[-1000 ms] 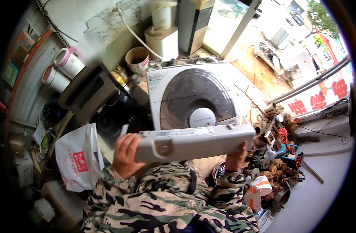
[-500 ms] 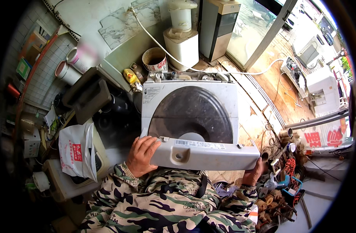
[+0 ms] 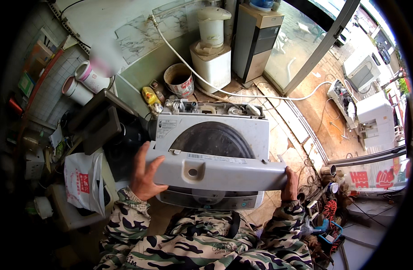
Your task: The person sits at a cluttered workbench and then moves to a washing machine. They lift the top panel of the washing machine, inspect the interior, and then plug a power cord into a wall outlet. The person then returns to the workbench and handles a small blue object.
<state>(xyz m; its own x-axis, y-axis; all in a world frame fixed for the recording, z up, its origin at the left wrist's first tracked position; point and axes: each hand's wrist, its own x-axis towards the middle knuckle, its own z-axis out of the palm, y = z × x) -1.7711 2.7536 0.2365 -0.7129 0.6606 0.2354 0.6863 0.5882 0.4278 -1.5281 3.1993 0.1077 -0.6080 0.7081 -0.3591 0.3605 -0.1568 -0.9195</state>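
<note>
Between my hands is a long grey plastic washing machine cover panel (image 3: 224, 172), with a recess and hole near its left end and a label along its top edge. My left hand (image 3: 145, 176) bears against its left end, fingers spread, the thumb low on the front. My right hand (image 3: 290, 183) is closed round the right end. The panel is above a top-load washing machine (image 3: 259, 130) with a dark round lid window (image 3: 206, 137). It hides the middle of the machine. At the machine's far edge, an open strip of inner parts (image 3: 211, 108) shows.
A white hose (image 3: 193, 69) runs from the wall tap past the machine's far side. A bucket (image 3: 179, 81) and a water dispenser (image 3: 256, 42) stand beyond. Left lies a white plastic bag (image 3: 83, 182); tools and scrap parts (image 3: 328, 216) crowd the right.
The panel has moved away from my body and slightly left, uncovering the washing machine's near control strip. My left hand's fingers have spread at its end. The view has shifted a little.
</note>
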